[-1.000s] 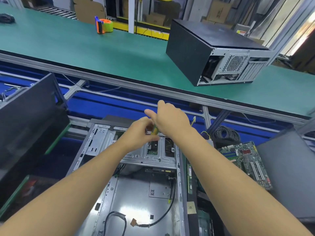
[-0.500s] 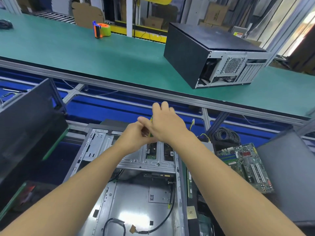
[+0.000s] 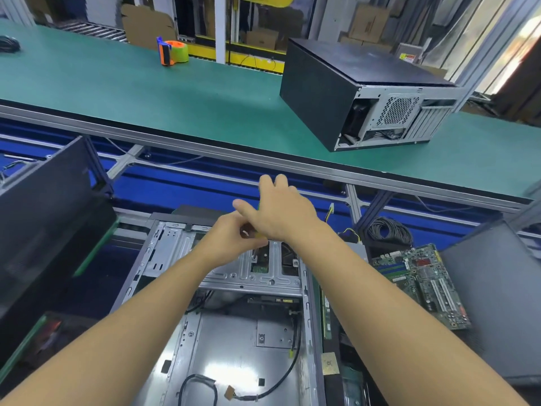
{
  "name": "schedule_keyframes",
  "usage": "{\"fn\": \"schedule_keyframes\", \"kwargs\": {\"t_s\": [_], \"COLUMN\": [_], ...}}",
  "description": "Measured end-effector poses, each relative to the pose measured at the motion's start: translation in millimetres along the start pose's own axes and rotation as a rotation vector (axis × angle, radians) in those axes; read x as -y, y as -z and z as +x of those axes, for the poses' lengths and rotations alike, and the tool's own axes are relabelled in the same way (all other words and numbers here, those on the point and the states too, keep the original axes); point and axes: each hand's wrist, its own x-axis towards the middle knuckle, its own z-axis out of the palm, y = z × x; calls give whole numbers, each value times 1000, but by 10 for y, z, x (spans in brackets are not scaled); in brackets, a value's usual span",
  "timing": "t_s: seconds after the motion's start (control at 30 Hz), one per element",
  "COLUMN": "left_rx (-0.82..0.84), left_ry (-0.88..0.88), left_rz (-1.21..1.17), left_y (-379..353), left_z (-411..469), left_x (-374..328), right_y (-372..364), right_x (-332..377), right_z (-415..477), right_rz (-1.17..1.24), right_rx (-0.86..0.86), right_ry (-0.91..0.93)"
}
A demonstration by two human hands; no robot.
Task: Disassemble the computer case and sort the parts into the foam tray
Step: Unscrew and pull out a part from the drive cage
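Head view: the open grey metal computer case (image 3: 234, 341) lies flat, near and in the middle, its inside facing up. A silver perforated drive bracket (image 3: 260, 276) spans its far end. Both hands meet just above this bracket. The left hand (image 3: 231, 237) has its fingers curled round a small dark and yellow tool handle (image 3: 248, 232). The right hand (image 3: 282, 213) lies over the left with its back to the camera, thumb stretched left; I cannot tell whether it grips anything. A black cable with a brown plug (image 3: 229, 391) lies loose on the case floor. Right of the case rests a green circuit board (image 3: 421, 284), with a coil of black wire (image 3: 389, 230) beyond it. On the far green table (image 3: 117, 83) stand a closed black computer tower (image 3: 336, 86) on its side and an orange tape dispenser (image 3: 171, 52).
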Motion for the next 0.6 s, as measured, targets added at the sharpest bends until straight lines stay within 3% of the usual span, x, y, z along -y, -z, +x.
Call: {"fn": "schedule_keyframes", "kwargs": {"t_s": [0.07,0.13,0.23,0.33,0.5,0.6], "left_rx": [-27,-32,42,65,-100,35], "left_ry": [-54,-62,16,-16,59,55], "left_rz": [78,79,-110,-199,1,35], "left_y": [-47,-84,-51,-2,-93,-113], "left_z": [24,45,21,-16,42,80], "left_x": [-40,-59,-12,64,25,16], "right_y": [-5,-5,62,105,-19,-67], "right_x": [27,30,19,22,29,24], "right_z": [-7,0,10,14,-3,3], "right_rz": [-73,3,174,252,19,74], "right_rx": [-71,-63,85,229,-3,-45], "right_ry": [-63,-27,68,111,-2,11]}}
